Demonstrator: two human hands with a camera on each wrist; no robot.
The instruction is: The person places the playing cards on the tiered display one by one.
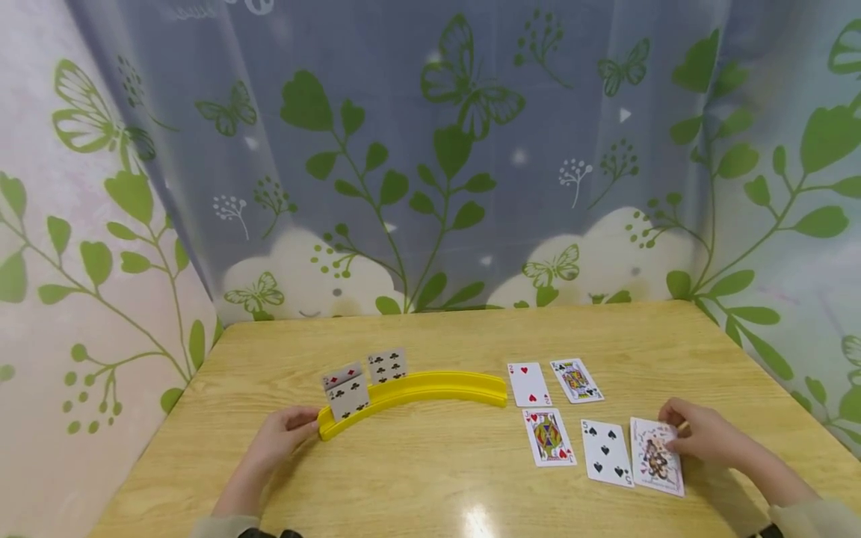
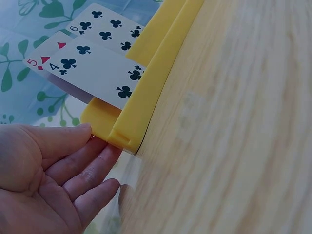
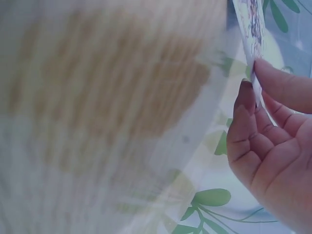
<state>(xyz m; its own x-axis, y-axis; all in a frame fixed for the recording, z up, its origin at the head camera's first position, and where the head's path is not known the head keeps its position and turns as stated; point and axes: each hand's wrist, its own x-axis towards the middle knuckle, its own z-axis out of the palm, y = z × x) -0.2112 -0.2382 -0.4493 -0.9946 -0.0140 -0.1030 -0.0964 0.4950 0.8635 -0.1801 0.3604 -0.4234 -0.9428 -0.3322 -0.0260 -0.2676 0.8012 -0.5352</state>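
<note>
A curved yellow card holder (image 1: 437, 383) lies on the table, and my left hand (image 1: 277, 442) pinches its left end between thumb and fingers. Standing in its groove are a four of clubs (image 2: 97, 73), a five of diamonds (image 2: 41, 56) partly hidden behind it, and a six of clubs (image 1: 388, 365). At the right, thumb and fingers of my right hand (image 1: 706, 433) grip the edge of a card (image 1: 655, 457) with a figure and reddish pattern; whether it is one card or a stack, I cannot tell. A five of spades (image 1: 607, 453) lies face up beside it.
Left of the five of spades lies a jack of hearts (image 1: 549, 437). Farther back are a two of hearts (image 1: 528, 384) and a king of clubs (image 1: 576, 379), near the holder's right end. A patterned curtain (image 1: 403, 187) hangs behind the wooden table (image 1: 403, 486).
</note>
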